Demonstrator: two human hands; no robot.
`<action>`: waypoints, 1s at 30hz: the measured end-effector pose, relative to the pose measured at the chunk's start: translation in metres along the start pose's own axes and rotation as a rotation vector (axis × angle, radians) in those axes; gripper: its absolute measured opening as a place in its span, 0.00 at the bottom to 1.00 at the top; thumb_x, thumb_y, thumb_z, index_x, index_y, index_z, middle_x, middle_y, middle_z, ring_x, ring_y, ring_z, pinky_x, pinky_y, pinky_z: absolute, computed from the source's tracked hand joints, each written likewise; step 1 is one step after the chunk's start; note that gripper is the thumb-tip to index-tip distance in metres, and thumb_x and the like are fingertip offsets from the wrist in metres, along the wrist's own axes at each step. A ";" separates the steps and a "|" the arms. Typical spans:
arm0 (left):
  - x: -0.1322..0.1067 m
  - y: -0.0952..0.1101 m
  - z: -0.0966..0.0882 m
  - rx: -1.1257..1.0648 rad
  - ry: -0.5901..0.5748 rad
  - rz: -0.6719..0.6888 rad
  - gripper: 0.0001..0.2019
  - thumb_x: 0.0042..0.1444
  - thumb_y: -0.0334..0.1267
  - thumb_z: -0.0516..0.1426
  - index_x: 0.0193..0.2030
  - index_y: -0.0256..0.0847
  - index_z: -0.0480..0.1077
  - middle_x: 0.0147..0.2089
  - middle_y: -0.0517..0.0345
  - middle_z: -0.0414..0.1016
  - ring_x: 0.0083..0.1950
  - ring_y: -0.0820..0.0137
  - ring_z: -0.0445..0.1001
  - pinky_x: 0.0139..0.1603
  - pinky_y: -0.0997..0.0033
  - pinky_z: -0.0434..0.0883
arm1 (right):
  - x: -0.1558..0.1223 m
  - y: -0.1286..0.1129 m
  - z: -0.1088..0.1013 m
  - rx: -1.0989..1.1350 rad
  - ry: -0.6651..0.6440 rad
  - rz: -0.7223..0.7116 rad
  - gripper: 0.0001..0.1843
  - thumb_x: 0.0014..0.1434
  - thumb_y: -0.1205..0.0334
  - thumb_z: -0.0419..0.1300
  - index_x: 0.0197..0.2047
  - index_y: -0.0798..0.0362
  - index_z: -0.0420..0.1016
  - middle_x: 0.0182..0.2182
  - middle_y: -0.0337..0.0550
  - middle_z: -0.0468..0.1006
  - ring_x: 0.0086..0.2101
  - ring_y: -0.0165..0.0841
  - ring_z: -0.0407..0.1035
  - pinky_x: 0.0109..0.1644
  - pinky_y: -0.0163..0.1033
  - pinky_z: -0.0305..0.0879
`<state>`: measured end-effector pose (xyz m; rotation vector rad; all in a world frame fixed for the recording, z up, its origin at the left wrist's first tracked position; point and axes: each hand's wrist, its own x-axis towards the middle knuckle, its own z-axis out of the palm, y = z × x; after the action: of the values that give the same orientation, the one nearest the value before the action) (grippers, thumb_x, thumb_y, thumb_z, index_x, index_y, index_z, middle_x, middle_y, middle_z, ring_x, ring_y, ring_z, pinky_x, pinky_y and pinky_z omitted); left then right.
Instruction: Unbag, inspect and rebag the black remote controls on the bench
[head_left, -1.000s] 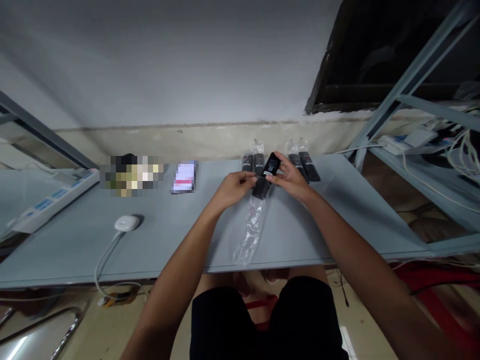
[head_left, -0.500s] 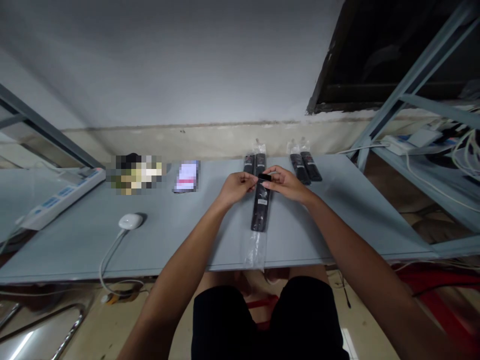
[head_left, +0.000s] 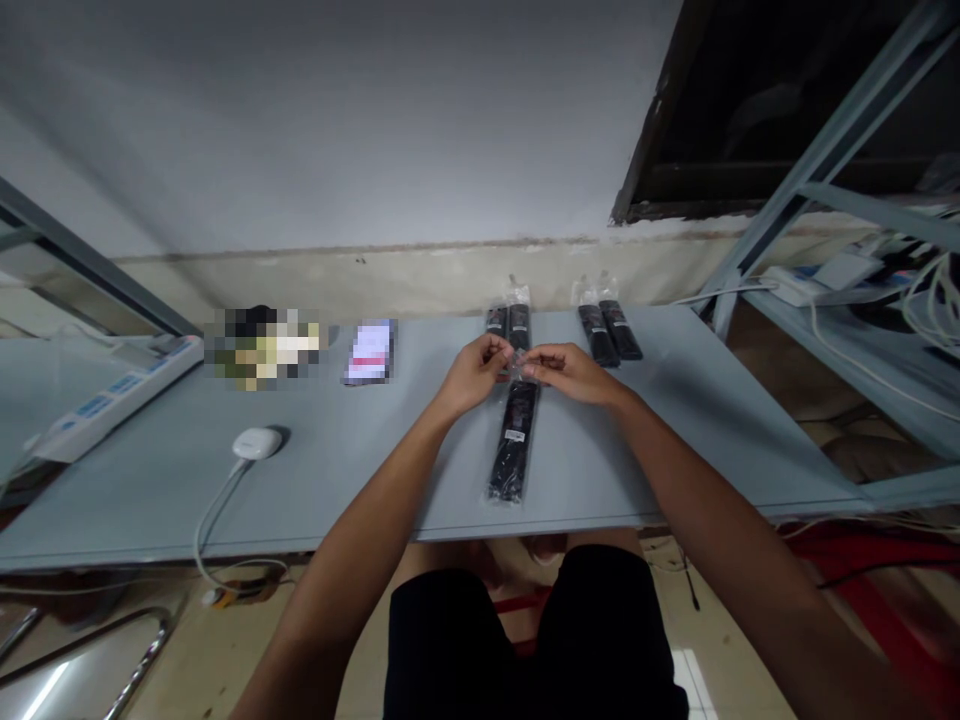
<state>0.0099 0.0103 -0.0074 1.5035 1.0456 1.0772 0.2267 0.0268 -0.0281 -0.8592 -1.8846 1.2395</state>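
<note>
Clock taken from the hands, 12 toward the wall. The fingertips of the left hand point(head_left: 474, 374) and the right hand point(head_left: 568, 372) are pinched together on the gathered top of a clear plastic bag point(head_left: 516, 362), the two hands almost meeting there; the exact finger placement is too small to tell. In the bag, a black remote control point(head_left: 514, 440) with a small white label lies flat on the table, at 6 from the fingers, its long axis slightly tilted.

At 12, just beyond the fingers, stands a pair of bagged remotes point(head_left: 508, 324); at 1, a second bagged pair point(head_left: 607, 332). Nothing lies between the hands and either pair. At 9 lie a pixelated card point(head_left: 370, 352), a pixelated heap point(head_left: 262, 348) and a white round device point(head_left: 256, 443) with a white cable trailing over the table edge. Farther out at 9 sits a white power strip point(head_left: 112, 402).

The surface is a grey-blue table point(head_left: 697, 450) against a plaster wall point(head_left: 337, 130), with a metal shelf frame point(head_left: 832, 130) at 2. Black shorts point(head_left: 525, 640) show below the table edge.
</note>
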 end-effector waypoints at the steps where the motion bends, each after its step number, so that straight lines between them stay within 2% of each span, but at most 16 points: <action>1: 0.000 -0.001 -0.001 -0.011 0.011 -0.009 0.09 0.64 0.42 0.62 0.41 0.39 0.70 0.37 0.58 0.73 0.39 0.70 0.74 0.42 0.68 0.77 | 0.001 0.002 0.000 0.025 0.027 -0.002 0.24 0.60 0.44 0.70 0.52 0.52 0.83 0.36 0.41 0.81 0.34 0.34 0.74 0.42 0.39 0.69; 4: 0.002 -0.003 -0.002 -0.001 0.048 0.001 0.07 0.64 0.40 0.61 0.42 0.38 0.71 0.36 0.59 0.72 0.38 0.70 0.74 0.43 0.68 0.77 | 0.003 0.005 0.002 0.053 0.067 0.008 0.26 0.58 0.48 0.72 0.56 0.51 0.82 0.34 0.39 0.80 0.33 0.33 0.74 0.41 0.40 0.71; 8: 0.004 -0.004 -0.001 -0.012 0.083 0.019 0.07 0.64 0.36 0.61 0.47 0.38 0.71 0.36 0.60 0.72 0.37 0.73 0.74 0.43 0.70 0.76 | 0.005 0.004 0.003 0.060 0.124 -0.009 0.19 0.60 0.46 0.70 0.44 0.52 0.81 0.33 0.41 0.80 0.32 0.33 0.73 0.40 0.40 0.71; 12: 0.003 -0.002 0.002 -0.050 0.111 0.018 0.10 0.63 0.37 0.62 0.50 0.39 0.71 0.43 0.57 0.73 0.38 0.73 0.74 0.44 0.69 0.76 | 0.006 -0.001 0.001 0.051 0.171 -0.050 0.20 0.59 0.42 0.70 0.38 0.52 0.79 0.32 0.40 0.79 0.33 0.33 0.73 0.43 0.40 0.71; 15: 0.001 0.002 0.001 -0.060 0.111 -0.003 0.15 0.62 0.42 0.64 0.52 0.38 0.71 0.46 0.54 0.74 0.40 0.72 0.75 0.47 0.67 0.75 | 0.005 -0.006 -0.001 0.048 0.182 -0.029 0.22 0.56 0.40 0.72 0.37 0.52 0.80 0.32 0.41 0.80 0.33 0.33 0.73 0.41 0.40 0.70; 18: -0.002 0.005 -0.004 -0.045 0.018 -0.062 0.21 0.60 0.49 0.66 0.52 0.37 0.73 0.44 0.54 0.76 0.42 0.70 0.74 0.48 0.67 0.73 | 0.004 -0.009 -0.002 0.101 0.201 0.007 0.24 0.54 0.39 0.74 0.37 0.52 0.82 0.30 0.42 0.80 0.32 0.33 0.72 0.35 0.38 0.68; 22: -0.004 0.004 -0.010 0.028 -0.172 -0.087 0.20 0.60 0.55 0.65 0.39 0.37 0.76 0.34 0.56 0.74 0.34 0.71 0.70 0.40 0.69 0.68 | 0.003 -0.008 -0.006 0.136 0.243 0.017 0.23 0.52 0.42 0.76 0.38 0.52 0.83 0.31 0.42 0.81 0.30 0.32 0.72 0.33 0.37 0.67; 25: -0.003 0.001 -0.011 0.040 -0.167 -0.067 0.19 0.59 0.54 0.65 0.33 0.38 0.75 0.30 0.57 0.73 0.32 0.72 0.68 0.37 0.69 0.66 | 0.003 -0.008 -0.007 0.144 0.230 0.052 0.22 0.51 0.42 0.77 0.36 0.52 0.81 0.29 0.41 0.80 0.29 0.31 0.70 0.31 0.37 0.67; 30: -0.001 0.000 -0.008 0.021 -0.139 -0.064 0.15 0.55 0.50 0.67 0.36 0.38 0.77 0.33 0.57 0.76 0.34 0.71 0.70 0.40 0.69 0.67 | 0.003 -0.010 -0.009 0.192 0.233 0.029 0.24 0.46 0.46 0.80 0.30 0.52 0.74 0.33 0.40 0.80 0.30 0.29 0.70 0.35 0.37 0.70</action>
<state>0.0019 0.0106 -0.0065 1.5280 1.0039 0.9069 0.2313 0.0305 -0.0154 -0.8880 -1.5483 1.2558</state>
